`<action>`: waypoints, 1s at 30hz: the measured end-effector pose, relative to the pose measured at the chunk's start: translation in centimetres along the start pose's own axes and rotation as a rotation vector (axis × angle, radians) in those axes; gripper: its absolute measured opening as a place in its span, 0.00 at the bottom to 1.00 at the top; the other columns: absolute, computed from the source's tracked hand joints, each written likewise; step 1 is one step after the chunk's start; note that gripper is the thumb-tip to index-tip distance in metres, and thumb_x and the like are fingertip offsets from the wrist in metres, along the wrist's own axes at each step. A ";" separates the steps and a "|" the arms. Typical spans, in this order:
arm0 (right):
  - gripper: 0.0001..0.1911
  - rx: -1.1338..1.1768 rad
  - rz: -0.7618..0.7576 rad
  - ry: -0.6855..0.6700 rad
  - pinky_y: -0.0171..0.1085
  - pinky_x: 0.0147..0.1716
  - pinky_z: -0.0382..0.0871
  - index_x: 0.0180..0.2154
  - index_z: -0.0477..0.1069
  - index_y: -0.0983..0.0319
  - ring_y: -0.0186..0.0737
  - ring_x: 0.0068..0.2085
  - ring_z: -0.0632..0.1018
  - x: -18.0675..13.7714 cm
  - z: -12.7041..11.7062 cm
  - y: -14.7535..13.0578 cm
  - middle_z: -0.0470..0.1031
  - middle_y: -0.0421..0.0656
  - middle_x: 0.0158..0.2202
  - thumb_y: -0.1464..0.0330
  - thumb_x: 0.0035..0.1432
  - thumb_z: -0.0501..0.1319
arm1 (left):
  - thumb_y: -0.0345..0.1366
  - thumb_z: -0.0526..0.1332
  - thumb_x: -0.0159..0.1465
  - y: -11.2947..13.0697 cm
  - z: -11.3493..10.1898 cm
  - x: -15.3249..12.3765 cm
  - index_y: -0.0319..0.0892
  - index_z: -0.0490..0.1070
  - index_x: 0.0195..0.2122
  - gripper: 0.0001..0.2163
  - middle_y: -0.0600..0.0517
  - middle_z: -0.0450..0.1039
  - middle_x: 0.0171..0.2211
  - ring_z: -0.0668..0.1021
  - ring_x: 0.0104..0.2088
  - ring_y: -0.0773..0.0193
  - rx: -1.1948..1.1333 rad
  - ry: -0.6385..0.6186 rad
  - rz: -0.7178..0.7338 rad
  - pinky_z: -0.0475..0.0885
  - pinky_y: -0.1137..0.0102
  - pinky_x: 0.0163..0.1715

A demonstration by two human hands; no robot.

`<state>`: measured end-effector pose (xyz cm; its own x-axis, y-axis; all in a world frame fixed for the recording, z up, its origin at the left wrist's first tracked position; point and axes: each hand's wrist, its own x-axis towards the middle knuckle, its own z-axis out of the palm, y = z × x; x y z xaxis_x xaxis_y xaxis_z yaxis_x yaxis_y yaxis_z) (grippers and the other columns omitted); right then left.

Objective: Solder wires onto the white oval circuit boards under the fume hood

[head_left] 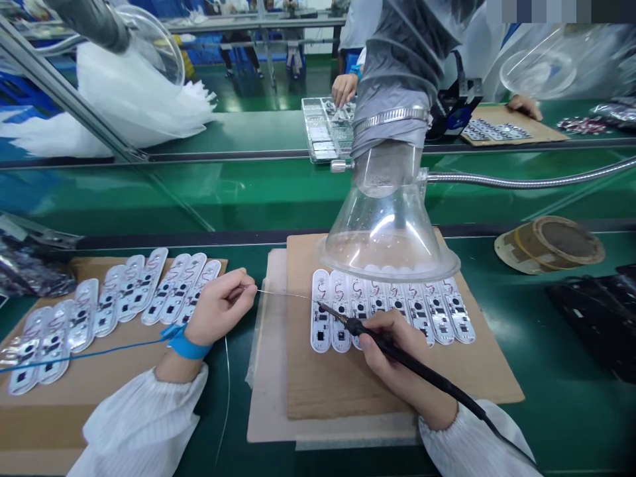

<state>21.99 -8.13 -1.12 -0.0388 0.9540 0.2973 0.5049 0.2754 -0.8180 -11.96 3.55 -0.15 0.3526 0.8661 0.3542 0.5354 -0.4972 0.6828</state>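
My left hand (222, 308), with a blue band on its wrist, pinches a thin solder wire (283, 293) that stretches right to the leftmost circuit board of a row. In my right hand (397, 351) is a black soldering iron (368, 329), gripped like a pen. Its tip meets or nearly meets the wire's end over that leftmost board (320, 324). Several white, rounded boards (441, 318) with dark chips and red wires lie side by side on a cardboard sheet (348, 391). The wire's loose length hangs below my left hand.
A clear fume hood (390, 232) hangs above the boards' far ends. More boards (84, 315) lie on cardboard at left. At right are a brown tape-like roll (551, 244) and black items (596, 318). Across the bench, a co-worker's hand (344, 89) reaches into a compartment tray (318, 129).
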 end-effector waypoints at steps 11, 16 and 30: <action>0.04 0.006 -0.046 0.043 0.34 0.29 0.74 0.46 0.70 0.52 0.39 0.28 0.81 -0.1 -0.1 -0.1 0.79 0.35 0.31 0.67 0.76 0.64 | 0.34 0.61 0.73 0.3 -0.2 0.1 0.45 0.72 0.30 0.11 0.61 0.59 0.23 0.63 0.23 0.67 -0.020 0.017 -0.049 0.62 0.69 0.27; 0.04 0.004 -0.055 0.094 0.34 0.28 0.74 0.46 0.71 0.53 0.38 0.28 0.81 -0.6 -0.5 -0.2 0.79 0.36 0.32 0.66 0.76 0.65 | 0.36 0.60 0.72 0.4 -0.3 0.1 0.46 0.71 0.30 0.12 0.60 0.59 0.22 0.63 0.22 0.66 -0.013 0.020 -0.077 0.59 0.68 0.25; 0.14 -0.040 0.098 0.417 0.42 0.34 0.79 0.52 0.81 0.54 0.43 0.32 0.82 -1.5 -5.4 3.3 0.81 0.41 0.35 0.54 0.84 0.61 | 0.42 0.56 0.79 -1.2 0.0 -0.5 0.48 0.66 0.33 0.15 0.57 0.63 0.26 0.66 0.25 0.63 -0.139 0.006 -0.222 0.63 0.67 0.26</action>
<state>28.38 -9.33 -1.56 0.3592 0.8435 0.3994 0.5220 0.1731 -0.8352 -12.81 3.73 -1.12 0.2339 0.9537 0.1892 0.4884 -0.2835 0.8253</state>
